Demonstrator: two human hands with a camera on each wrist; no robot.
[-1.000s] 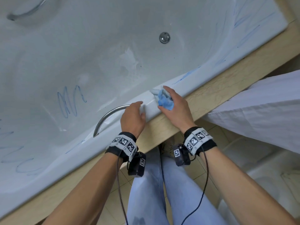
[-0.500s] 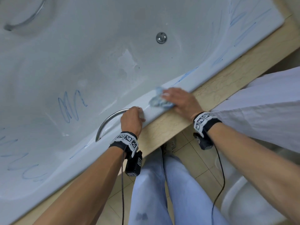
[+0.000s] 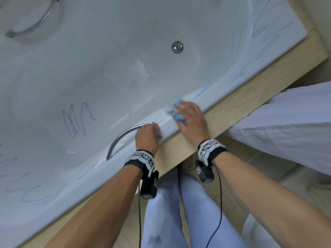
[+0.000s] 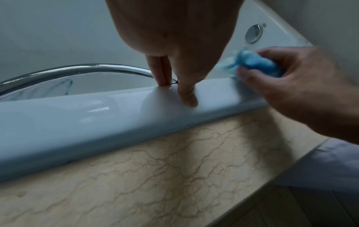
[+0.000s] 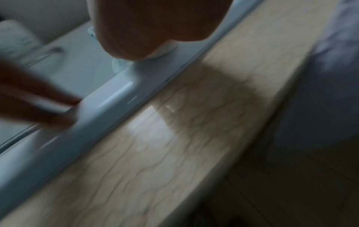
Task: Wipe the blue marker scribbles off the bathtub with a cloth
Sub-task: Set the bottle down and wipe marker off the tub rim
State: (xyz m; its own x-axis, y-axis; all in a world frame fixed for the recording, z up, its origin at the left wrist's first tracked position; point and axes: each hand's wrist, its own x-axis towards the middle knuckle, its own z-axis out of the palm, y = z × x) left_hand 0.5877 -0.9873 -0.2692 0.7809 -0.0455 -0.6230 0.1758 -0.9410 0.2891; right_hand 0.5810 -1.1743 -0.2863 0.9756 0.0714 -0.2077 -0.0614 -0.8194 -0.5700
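Note:
The white bathtub (image 3: 111, 72) bears blue marker scribbles on its floor (image 3: 77, 120), at the lower left (image 3: 19, 187), on the near rim (image 3: 202, 91) and at the far right end (image 3: 259, 31). My right hand (image 3: 188, 119) grips a crumpled blue cloth (image 3: 176, 114) and presses it on the rim, just left of the rim scribble. The left wrist view shows its fingers curled round the cloth (image 4: 256, 64). My left hand (image 3: 147, 134) rests on the rim beside the chrome grab handle (image 3: 123, 138), thumb (image 4: 188, 95) on top, fingers over the inner edge. The right wrist view is blurred.
A beige marble ledge (image 3: 232, 104) runs along the tub's near side. A white cloth-covered object (image 3: 286, 126) lies right of my right arm. The round overflow fitting (image 3: 177, 46) sits on the tub wall, and a second handle (image 3: 34, 22) is at the far left.
My right hand has rubbed the cloth back and forth on the same stretch of rim, its wrist swinging right and then back. The left hand has stayed on the rim.

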